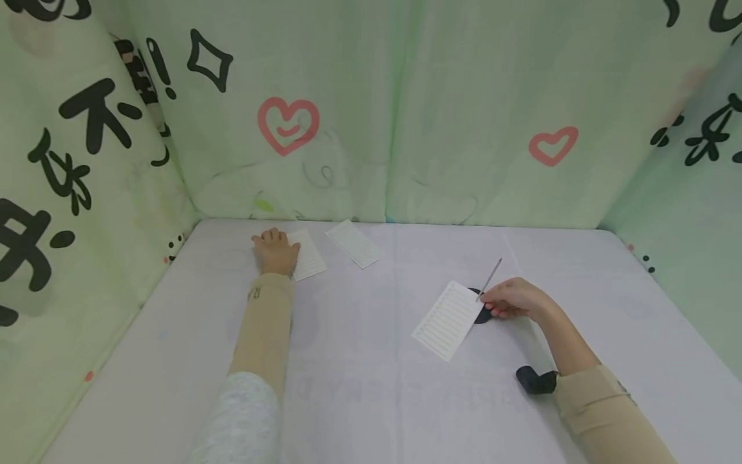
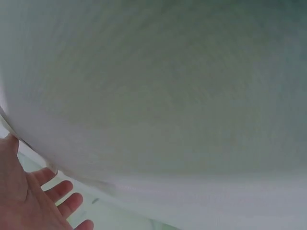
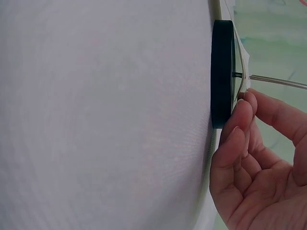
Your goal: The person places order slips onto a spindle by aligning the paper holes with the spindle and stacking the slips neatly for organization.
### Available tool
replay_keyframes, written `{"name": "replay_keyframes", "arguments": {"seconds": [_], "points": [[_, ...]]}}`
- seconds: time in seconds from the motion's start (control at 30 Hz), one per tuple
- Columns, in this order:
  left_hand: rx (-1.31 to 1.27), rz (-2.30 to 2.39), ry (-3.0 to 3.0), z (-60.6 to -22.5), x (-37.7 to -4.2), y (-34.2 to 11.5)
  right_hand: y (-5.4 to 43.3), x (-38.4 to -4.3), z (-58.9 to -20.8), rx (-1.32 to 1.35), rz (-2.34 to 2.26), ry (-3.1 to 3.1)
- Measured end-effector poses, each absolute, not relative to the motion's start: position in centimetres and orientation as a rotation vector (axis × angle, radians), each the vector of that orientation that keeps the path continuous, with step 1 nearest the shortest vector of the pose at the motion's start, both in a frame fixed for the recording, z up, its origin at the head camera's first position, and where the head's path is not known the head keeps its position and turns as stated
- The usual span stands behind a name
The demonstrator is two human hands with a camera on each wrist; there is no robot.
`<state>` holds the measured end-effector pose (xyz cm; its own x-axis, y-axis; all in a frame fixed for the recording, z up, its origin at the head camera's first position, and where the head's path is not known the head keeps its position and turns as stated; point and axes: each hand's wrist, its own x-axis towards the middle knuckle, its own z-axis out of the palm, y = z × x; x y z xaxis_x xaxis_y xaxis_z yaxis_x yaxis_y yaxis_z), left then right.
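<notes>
A lined white paper slip [image 1: 449,321] is held by its upper right corner between the thumb and fingers of my right hand [image 1: 516,298]. The thin metal rod [image 1: 491,276] of a paper spike passes through the slip near that corner. Its round black base [image 3: 222,74] stands on the table below the slip, partly hidden by paper and fingers in the head view. At the back left, my left hand [image 1: 277,251] lies with fingers spread, its thumb at the edge of another lined slip [image 1: 308,255]. In the left wrist view its fingers [image 2: 61,190] look relaxed.
A third white slip [image 1: 353,243] lies at the back, right of the left hand's slip. A black device [image 1: 536,380] juts out at the right cuff. Pale green curtains [image 1: 464,116] with printed marks surround the white table [image 1: 348,386] at the back and sides.
</notes>
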<state>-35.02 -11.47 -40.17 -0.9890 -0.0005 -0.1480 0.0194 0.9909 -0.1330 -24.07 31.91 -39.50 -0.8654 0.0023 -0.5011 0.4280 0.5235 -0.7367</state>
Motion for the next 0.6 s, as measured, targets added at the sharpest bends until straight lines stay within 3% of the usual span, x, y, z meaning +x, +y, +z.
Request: {"name": "replay_keyframes", "arguments": {"seconds": [0.6], "points": [[0.046, -0.127, 3.064, -40.47, -35.77, -10.83, 31.85, -24.06, -39.25, 0.306, -1.287, 2.323]]}}
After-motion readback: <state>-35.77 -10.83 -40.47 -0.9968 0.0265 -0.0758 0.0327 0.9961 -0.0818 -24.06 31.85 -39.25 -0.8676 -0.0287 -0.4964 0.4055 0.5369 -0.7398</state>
